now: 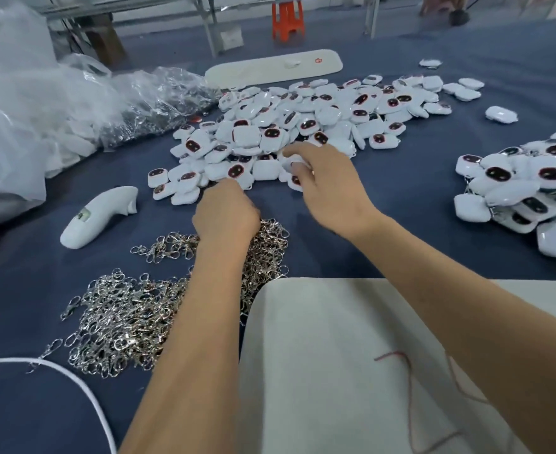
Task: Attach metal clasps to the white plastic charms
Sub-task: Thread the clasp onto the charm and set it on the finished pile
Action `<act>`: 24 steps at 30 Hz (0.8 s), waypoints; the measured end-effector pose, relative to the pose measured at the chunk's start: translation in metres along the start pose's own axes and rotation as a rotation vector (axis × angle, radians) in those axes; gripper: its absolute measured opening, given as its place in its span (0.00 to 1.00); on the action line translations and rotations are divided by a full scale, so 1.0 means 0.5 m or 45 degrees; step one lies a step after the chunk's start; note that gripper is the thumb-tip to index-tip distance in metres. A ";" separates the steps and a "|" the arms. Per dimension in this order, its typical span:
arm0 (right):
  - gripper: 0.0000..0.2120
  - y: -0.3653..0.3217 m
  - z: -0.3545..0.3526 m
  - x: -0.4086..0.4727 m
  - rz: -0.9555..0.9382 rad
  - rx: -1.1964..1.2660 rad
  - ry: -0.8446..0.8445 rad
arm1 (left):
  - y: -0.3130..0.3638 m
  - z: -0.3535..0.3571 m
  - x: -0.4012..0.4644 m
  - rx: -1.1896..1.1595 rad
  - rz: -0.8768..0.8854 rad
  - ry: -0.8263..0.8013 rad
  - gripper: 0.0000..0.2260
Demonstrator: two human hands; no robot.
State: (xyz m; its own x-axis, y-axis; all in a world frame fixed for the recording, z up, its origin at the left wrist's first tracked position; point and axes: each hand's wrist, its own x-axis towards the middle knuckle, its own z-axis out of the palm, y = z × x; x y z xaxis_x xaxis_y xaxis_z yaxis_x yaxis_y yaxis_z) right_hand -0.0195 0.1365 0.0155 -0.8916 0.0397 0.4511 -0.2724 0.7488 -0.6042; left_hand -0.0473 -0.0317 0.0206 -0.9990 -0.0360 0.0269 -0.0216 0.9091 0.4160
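- A pale cloth (352, 355) lies at the near edge of the bench (401, 198), under the right forearm.
- Left of it along the near edge, a heap of clasps (122, 319) spreads over the blue surface, with a white cord (73, 378) at the near left corner.
- The left hand (225, 213) rests knuckles up on the far end of the clasps; its fingers curl down into them, and whether they grip one cannot be told.
- The right hand (327, 188) reaches just beyond, fingers bent around a white charm (297, 165) at the near rim of the big central pile of charms (302, 126).
- A second pile (519, 191), with clasps showing among its charms, sits at the right edge.
- Clear bags (57, 106) crowd the far left edge.
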 end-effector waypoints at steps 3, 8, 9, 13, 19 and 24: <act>0.13 0.002 -0.030 -0.032 0.223 0.256 0.077 | 0.016 -0.002 0.000 -0.006 -0.055 0.040 0.08; 0.13 0.016 -0.055 -0.065 0.705 0.622 0.014 | 0.069 -0.008 -0.010 0.004 -0.050 -0.005 0.14; 0.12 0.019 -0.057 -0.070 0.759 0.657 0.004 | 0.084 -0.004 -0.016 -0.016 -0.013 -0.014 0.13; 0.09 0.037 -0.074 -0.075 0.747 0.627 0.027 | 0.135 0.033 -0.047 -0.495 0.178 -0.110 0.04; 0.07 0.086 -0.144 -0.116 0.527 0.330 -0.043 | 0.192 0.106 -0.111 -1.075 0.191 -0.284 0.07; 0.04 0.114 -0.169 -0.153 0.386 0.164 0.105 | 0.190 0.129 -0.115 -1.210 0.233 -0.259 0.06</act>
State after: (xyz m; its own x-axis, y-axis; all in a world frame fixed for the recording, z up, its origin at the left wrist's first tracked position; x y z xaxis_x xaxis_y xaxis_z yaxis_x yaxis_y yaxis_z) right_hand 0.0638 0.2322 0.0020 -0.9082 0.3050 0.2867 -0.0475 0.6055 -0.7944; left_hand 0.0056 0.0836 -0.0002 -0.9734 0.2248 0.0438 0.0854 0.1789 0.9802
